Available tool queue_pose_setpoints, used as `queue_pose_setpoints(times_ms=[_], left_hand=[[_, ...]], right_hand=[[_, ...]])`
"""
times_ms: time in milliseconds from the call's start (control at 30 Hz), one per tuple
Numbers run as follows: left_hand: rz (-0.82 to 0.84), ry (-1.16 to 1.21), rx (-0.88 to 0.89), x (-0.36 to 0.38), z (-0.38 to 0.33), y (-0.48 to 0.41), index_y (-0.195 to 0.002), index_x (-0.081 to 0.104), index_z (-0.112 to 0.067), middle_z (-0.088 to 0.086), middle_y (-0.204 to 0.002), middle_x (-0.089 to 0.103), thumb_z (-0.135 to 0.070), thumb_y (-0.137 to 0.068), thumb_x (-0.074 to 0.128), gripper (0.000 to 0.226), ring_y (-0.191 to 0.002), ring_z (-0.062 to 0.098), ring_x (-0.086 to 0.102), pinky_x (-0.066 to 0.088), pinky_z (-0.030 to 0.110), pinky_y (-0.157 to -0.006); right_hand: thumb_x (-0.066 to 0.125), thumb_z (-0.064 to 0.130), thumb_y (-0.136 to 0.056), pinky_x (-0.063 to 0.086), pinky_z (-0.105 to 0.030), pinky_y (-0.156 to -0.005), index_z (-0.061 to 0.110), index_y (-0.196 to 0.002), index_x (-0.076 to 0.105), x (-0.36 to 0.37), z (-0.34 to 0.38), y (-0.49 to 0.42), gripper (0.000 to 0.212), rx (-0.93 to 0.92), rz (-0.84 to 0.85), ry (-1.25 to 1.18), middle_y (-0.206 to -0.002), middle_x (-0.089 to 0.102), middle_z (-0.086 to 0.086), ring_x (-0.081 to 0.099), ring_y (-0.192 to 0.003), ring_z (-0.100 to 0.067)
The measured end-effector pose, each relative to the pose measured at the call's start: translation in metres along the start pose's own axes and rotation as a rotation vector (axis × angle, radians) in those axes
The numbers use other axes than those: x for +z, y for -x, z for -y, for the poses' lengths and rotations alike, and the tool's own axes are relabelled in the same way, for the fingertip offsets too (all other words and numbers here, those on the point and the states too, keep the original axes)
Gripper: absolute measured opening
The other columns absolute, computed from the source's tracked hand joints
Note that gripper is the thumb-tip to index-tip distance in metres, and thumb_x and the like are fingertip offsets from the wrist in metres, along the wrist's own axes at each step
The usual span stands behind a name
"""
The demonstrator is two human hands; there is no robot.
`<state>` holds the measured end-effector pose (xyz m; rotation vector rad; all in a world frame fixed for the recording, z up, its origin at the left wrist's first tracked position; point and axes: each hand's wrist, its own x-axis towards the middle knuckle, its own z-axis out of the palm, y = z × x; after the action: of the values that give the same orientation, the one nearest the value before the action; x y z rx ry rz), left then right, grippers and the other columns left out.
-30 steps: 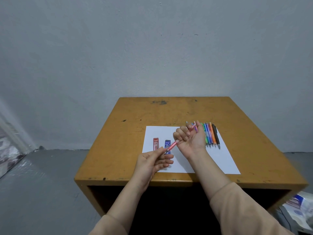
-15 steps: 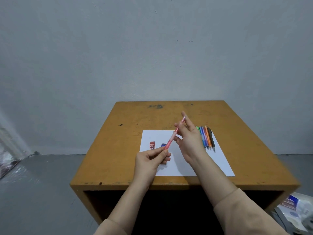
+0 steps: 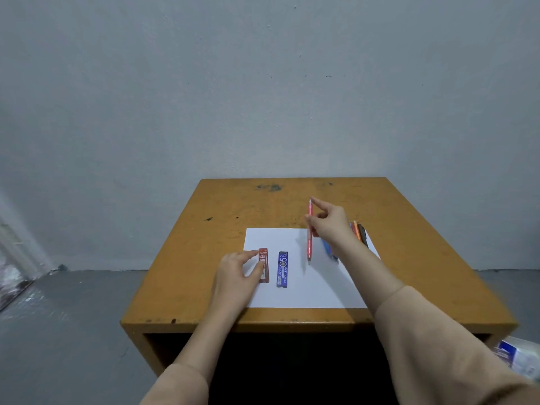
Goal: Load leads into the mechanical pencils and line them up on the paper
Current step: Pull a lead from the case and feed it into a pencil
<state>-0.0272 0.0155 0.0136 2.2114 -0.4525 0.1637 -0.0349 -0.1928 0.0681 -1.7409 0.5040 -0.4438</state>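
right hand (image 3: pixel 328 226) pinches a likely light, slick pink pencil (image 3: pixel 309 248) by its upper barrel; left hand (image 3: pixel 236 273) pinches the red lead case (image 3: pixel 265 258) at the paper's (image 3: pixel 306 287) nine o'clock.

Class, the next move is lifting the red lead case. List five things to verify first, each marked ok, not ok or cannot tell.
1. The left hand reaches the red lead case: ok, fingertips touch it.
2. Firm grip on that case: cannot tell.
3. The right hand holds the pink pencil: ok, pinched, tip down over the paper.
4. Pencil's top open for lead: cannot tell.
5. The blue lead case lies clear of the left hand: ok.
6. The lined-up pencils form a neat row: cannot tell, partly hidden by the right arm.
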Motion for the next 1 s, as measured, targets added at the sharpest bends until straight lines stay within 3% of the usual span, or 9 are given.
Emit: queue_pose_setpoints(times_ms=[133, 267, 400, 567, 667, 800, 1000], left_hand=[[0.006, -0.223, -0.003, 0.001, 0.025, -0.012, -0.125, 0.062, -0.018, -0.002, -0.126, 0.060, -0.032, -0.089, 0.058, 0.039, -0.120, 0.017, 0.045, 0.035, 0.033, -0.101], [-0.005, -0.269, 0.008, 0.003, 0.034, -0.013, -0.126, 0.060, -0.020, -0.004, -0.127, 0.058, -0.037, -0.088, 0.056, 0.041, -0.121, 0.017, 0.044, 0.035, 0.037, -0.103], [0.025, -0.348, 0.019, 0.006, 0.038, -0.013, -0.133, 0.054, -0.020, -0.006, -0.136, 0.049, -0.042, -0.091, 0.051, 0.048, -0.129, 0.013, 0.035, 0.027, 0.033, -0.105], [0.027, -0.386, 0.036, 0.007, 0.037, -0.012, -0.136, 0.050, -0.019, -0.006, -0.139, 0.045, -0.043, -0.094, 0.047, 0.048, -0.132, 0.012, 0.030, 0.025, 0.033, -0.105], [0.020, -0.393, 0.037, 0.007, 0.036, -0.012, -0.135, 0.050, -0.020, -0.006, -0.139, 0.045, -0.042, -0.094, 0.047, 0.047, -0.132, 0.012, 0.030, 0.024, 0.033, -0.105], [0.013, -0.385, 0.039, 0.008, 0.037, -0.012, -0.134, 0.051, -0.019, -0.005, -0.138, 0.046, -0.041, -0.094, 0.047, 0.046, -0.131, 0.012, 0.031, 0.024, 0.034, -0.107], [0.013, -0.391, 0.048, 0.008, 0.035, -0.010, -0.134, 0.051, -0.019, -0.006, -0.139, 0.046, -0.041, -0.094, 0.046, 0.046, -0.131, 0.012, 0.031, 0.025, 0.035, -0.106]], right_hand=[[0.063, 0.005, -0.089, 0.051, -0.033, -0.068, 0.019, -0.139, 0.047, 0.000, -0.001, -0.022, 0.054, 0.052, 0.044, 0.199, -0.076, 0.052, -0.002, 0.049, -0.067, -0.019], [0.064, 0.005, -0.089, 0.050, -0.029, -0.060, 0.019, -0.137, 0.049, 0.002, -0.004, -0.040, 0.053, 0.104, 0.096, 0.386, -0.100, 0.056, -0.006, 0.051, -0.065, -0.016], [0.056, 0.008, -0.093, 0.050, -0.029, -0.072, 0.016, -0.136, 0.052, -0.001, -0.004, -0.049, 0.044, 0.090, 0.110, 0.668, -0.128, 0.055, -0.012, 0.056, -0.091, -0.023], [0.055, 0.009, -0.092, 0.047, -0.028, -0.069, 0.013, -0.133, 0.054, -0.001, -0.010, -0.052, 0.041, 0.079, 0.119, 0.837, -0.125, 0.058, -0.011, 0.052, -0.090, -0.023], [0.057, 0.009, -0.090, 0.047, -0.027, -0.071, 0.011, -0.133, 0.055, -0.002, -0.013, -0.053, 0.043, 0.072, 0.124, 0.886, -0.128, 0.058, -0.011, 0.055, -0.100, -0.025], [0.062, 0.009, -0.088, 0.049, -0.029, -0.075, 0.006, -0.127, 0.060, -0.002, -0.014, -0.052, 0.039, 0.072, 0.104, 0.909, -0.126, 0.060, -0.012, 0.056, -0.109, -0.028], [0.070, 0.016, -0.084, 0.041, -0.022, -0.079, 0.007, -0.129, 0.059, -0.003, -0.019, -0.052, 0.047, 0.050, 0.069, 0.861, -0.132, 0.058, -0.009, 0.053, -0.119, -0.025]])
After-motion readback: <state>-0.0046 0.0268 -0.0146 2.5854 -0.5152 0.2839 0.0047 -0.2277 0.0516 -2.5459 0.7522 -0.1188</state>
